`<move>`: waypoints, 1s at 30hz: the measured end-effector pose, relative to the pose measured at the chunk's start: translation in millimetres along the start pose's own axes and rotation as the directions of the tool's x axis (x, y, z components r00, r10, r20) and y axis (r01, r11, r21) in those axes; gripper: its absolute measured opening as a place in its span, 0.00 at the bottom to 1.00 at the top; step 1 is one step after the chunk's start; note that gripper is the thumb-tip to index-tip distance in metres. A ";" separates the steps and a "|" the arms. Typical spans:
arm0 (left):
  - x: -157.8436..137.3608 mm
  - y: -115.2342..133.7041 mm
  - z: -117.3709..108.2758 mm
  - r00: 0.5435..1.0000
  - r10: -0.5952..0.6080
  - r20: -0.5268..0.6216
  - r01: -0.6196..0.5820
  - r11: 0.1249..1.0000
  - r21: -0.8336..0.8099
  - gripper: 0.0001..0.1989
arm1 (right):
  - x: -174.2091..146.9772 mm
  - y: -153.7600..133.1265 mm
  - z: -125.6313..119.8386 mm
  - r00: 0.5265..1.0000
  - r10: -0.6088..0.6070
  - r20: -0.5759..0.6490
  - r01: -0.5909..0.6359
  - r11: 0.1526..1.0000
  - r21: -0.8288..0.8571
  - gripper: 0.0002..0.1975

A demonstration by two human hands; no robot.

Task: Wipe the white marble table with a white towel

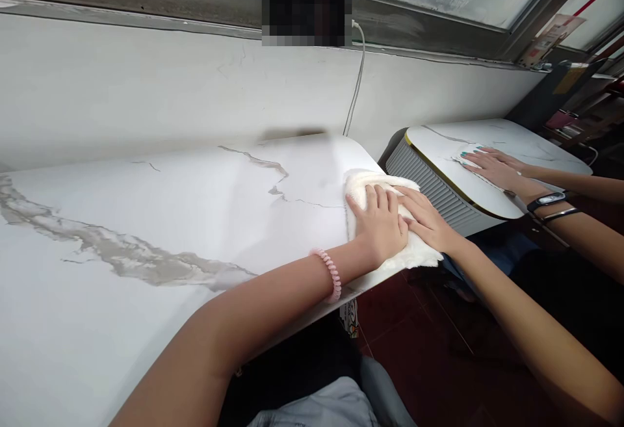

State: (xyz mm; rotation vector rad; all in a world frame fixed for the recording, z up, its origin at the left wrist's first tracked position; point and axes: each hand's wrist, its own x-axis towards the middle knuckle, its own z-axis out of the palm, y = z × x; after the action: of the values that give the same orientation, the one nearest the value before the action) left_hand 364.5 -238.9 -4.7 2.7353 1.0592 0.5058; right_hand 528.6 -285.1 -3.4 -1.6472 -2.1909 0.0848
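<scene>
A fluffy white cloth (414, 255) lies spread at the right end of a white marble-patterned tabletop (185, 206), partly hanging over its edge. My left hand (380, 229), with a pink coil band on the wrist, presses flat on the cloth with its fingers stretched out. Close beside it on the right, my right hand (429, 222) also rests flat on the cloth, fingers extended. The two hands nearly touch, and neither grips the cloth.
To the right, another person's hands (492, 167) press a white cloth on a second marble-patterned table (439, 147) with a ribbed side. A white wall (170, 82) and window frame run behind. A cable (359, 76) hangs down between the tables. The floor (404, 323) is dark red.
</scene>
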 end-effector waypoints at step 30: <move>149.9 -132.7 0.8 0.978 -0.203 0.038 0.205 0.976 -0.078 0.28 | 203.0 95.4 48.4 0.998 -0.011 -0.062 0.015 0.998 0.059 0.19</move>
State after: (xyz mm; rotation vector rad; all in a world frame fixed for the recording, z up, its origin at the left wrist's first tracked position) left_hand 385.9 -39.9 -3.7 2.5186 1.2650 0.4638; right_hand 552.4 -57.4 -19.0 -1.5823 -2.1320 0.0931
